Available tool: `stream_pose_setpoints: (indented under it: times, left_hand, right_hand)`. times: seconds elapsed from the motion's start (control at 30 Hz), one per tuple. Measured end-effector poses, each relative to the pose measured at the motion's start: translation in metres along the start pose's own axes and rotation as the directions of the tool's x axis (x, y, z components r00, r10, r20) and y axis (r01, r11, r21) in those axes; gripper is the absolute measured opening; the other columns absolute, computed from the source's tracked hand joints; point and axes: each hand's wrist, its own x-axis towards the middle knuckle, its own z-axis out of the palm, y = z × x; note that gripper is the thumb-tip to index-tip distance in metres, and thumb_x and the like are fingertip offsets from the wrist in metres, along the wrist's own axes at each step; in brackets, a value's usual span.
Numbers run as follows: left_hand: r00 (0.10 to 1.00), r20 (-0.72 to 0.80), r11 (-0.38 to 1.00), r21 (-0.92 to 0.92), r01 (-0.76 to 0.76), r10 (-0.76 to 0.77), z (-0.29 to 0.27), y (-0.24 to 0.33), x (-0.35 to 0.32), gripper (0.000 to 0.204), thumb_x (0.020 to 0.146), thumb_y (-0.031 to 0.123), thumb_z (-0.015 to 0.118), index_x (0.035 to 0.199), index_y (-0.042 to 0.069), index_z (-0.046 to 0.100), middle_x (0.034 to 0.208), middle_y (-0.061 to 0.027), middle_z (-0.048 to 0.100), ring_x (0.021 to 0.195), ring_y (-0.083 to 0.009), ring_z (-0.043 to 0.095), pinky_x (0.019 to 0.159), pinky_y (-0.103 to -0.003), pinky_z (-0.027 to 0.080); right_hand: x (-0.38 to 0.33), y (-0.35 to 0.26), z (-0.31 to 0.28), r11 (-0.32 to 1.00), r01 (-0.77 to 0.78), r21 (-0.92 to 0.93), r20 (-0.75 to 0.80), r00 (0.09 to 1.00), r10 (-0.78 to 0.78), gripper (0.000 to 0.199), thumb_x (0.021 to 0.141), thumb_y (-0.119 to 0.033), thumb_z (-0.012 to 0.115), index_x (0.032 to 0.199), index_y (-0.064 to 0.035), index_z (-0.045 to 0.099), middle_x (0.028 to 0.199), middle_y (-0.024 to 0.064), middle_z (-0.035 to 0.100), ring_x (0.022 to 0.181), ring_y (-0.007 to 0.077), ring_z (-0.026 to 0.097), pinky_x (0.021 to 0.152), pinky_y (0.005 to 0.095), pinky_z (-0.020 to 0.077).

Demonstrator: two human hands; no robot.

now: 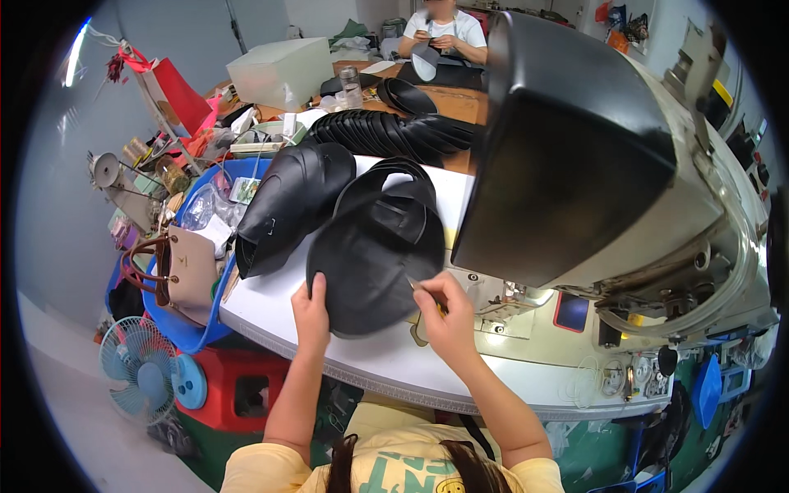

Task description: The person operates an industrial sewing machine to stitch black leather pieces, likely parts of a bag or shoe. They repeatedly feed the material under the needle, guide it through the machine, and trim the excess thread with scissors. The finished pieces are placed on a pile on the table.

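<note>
A broad, rounded black leather-like piece [366,275] is raised over the white sewing table in front of me. My left hand [312,316] grips its left edge, thumb on top and fingers hidden underneath. In my right hand [448,316] is a small pointed tool [412,283] with a silvery tip, closed in the fingers at the piece's right side. The tip is at or near the surface; contact is hard to judge. Right behind the piece, a looped black part [394,185] overlaps it, and whether they are joined cannot be made out. A rolled black piece [296,205] lies to the left.
The sewing machine's big black head [567,156] fills the right. A long row of nested black pieces [386,131] lies beyond. Left are a blue bin [209,329], a handbag [187,275] and a fan [144,370]. A phone [571,312] rests right; another person [448,33] sits opposite.
</note>
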Motion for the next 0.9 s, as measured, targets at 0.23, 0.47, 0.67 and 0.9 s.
stream_pose_setpoints:
  times: [0.23, 0.47, 0.67, 0.9]
  left_hand:
    - [0.949, -0.096, 0.903, 0.350, -0.251, 0.301, 0.027, -0.050, 0.086, 0.027, 0.094, 0.019, 0.055, 0.093, -0.007, 0.060, 0.080, -0.0138, 0.064, 0.071, -0.0141, 0.051, 0.069, -0.032, 0.044]
    - [0.750, -0.069, 0.673, 0.502, -0.543, 0.658, -0.008, -0.009, 0.097, 0.025, 0.090, 0.010, 0.057, 0.113, 0.000, 0.060, 0.094, -0.0112, 0.058, 0.081, -0.0203, 0.056, 0.075, -0.031, 0.047]
    - [0.497, -0.341, 0.565, 0.709, -0.422, 0.798, -0.160, -0.005, 0.110, 0.007, 0.088, 0.000, 0.054, 0.093, -0.001, 0.059, 0.087, -0.0124, 0.057, 0.081, -0.0257, 0.057, 0.074, -0.036, 0.045]
    - [0.952, -0.281, 0.183, 0.949, 0.256, 0.125, -0.317, -0.054, 0.162, 0.022, 0.081, 0.015, 0.060, 0.098, 0.003, 0.063, 0.100, -0.0214, 0.065, 0.095, -0.0378, 0.063, 0.082, -0.046, 0.049]
  right_hand:
    - [-0.015, 0.010, 0.004, 0.998, 0.025, 0.052, 0.063, 0.998, -0.028, 0.010, 0.084, -0.005, 0.065, 0.088, -0.0011, 0.056, 0.077, 0.0064, 0.053, 0.063, 0.0138, 0.051, 0.059, 0.0262, 0.0413]
    - [-0.033, 0.040, -0.029, 0.998, 0.002, -0.062, 0.093, 0.996, 0.004, 0.014, 0.080, 0.000, 0.065, 0.091, -0.0002, 0.056, 0.078, 0.0059, 0.051, 0.070, 0.0131, 0.049, 0.064, 0.0260, 0.0413]
    - [-0.082, 0.085, -0.065, 0.953, -0.057, -0.298, 0.112, 0.989, 0.095, 0.021, 0.074, -0.002, 0.070, 0.088, -0.0010, 0.055, 0.077, 0.0066, 0.052, 0.063, 0.0132, 0.048, 0.058, 0.0259, 0.0403]
    - [-0.078, 0.068, -0.054, 0.931, 0.006, -0.365, 0.104, 0.994, 0.034, 0.024, 0.069, 0.000, 0.072, 0.087, -0.0022, 0.057, 0.077, 0.0067, 0.054, 0.059, 0.0153, 0.050, 0.052, 0.0266, 0.0405]
